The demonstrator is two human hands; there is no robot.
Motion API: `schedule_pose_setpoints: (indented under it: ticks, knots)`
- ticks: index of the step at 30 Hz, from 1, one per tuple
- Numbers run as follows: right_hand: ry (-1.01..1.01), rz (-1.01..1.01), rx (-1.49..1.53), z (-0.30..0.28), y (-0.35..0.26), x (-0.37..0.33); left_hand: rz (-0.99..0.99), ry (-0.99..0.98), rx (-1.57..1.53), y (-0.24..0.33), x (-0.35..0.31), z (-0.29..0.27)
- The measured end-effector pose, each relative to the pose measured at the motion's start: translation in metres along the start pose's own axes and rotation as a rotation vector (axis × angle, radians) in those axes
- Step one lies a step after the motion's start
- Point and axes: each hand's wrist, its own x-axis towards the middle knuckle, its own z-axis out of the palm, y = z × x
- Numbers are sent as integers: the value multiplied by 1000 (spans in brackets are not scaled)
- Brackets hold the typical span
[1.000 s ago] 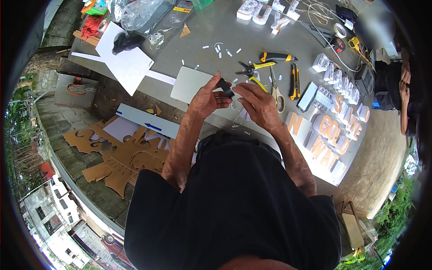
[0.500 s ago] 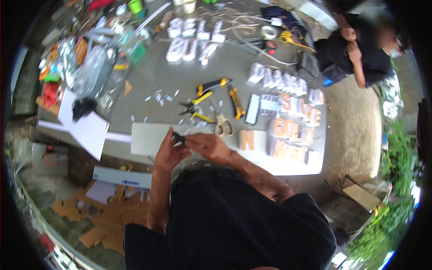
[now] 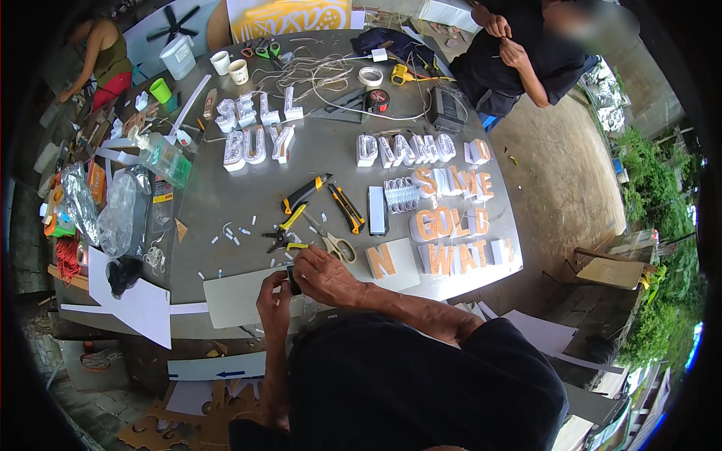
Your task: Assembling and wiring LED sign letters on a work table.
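Note:
Near the table's front edge, a small black object (image 3: 293, 282) is pinched between my two hands; its kind cannot be made out. My left hand (image 3: 274, 301) grips it from the left with bent fingers. Curled over its other side, my right hand (image 3: 326, 276) hides part of it. A pale flat board (image 3: 244, 299) lies under and beside my hands. Just beyond them are scissors with beige handles (image 3: 340, 248) and yellow-and-black pliers (image 3: 280, 239). An orange-faced block letter (image 3: 380, 262) stands on the board to the right.
Two yellow-and-black cutters (image 3: 347, 209) lie mid-table near small white scraps. Rows of block letters (image 3: 451, 225) stand at right, white ones (image 3: 259, 143) farther back. Clutter with a clear green bottle (image 3: 171, 161) fills the left. A co-worker (image 3: 519, 60) stands at the far right.
The view has shifted, bringing more of the table's far side into sight. My hands stay together on the black object, with the right fingers now curled more closely over it.

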Motion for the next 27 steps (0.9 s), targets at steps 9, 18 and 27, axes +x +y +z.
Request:
schedule_pose_setpoints:
  ticks: [9,18,27]
  knots:
    - [28,289,187,5,-6,-7,162,-221,-248,6,-5,-11]
    - [2,262,131,2,-12,-5,26,-284,-492,2,-11,-9]
    - [-120,410,441,-11,-13,-16,203,-134,69,21,-11,-4]
